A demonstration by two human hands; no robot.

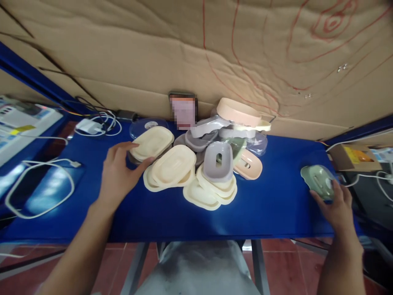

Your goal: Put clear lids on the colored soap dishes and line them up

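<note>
At the left of the heap, my left hand (121, 168) has its thumb and fingers on two edges of a cream oval plastic dish (155, 141), which lies on other pieces. Far to the right, my right hand (336, 205) grips the near right edge of a green plastic dish (319, 180) with a slot and a clear cover. It rests on or just above the tabletop; I cannot tell which. More cream dishes (174, 165) lie beside my left thumb. A grey-mauve slotted piece (218, 162) sits on cream wavy-edged pieces (202, 194) in the middle.
On the blue table (260, 213), a peach ring-shaped piece (238, 111) tops the back of the heap. A peach slotted piece (253, 164) lies at its right. A blurred-screen device (184, 110) leans on the cardboard wall (123, 61). White cables (72, 184) and a charger (90, 126) lie left.
</note>
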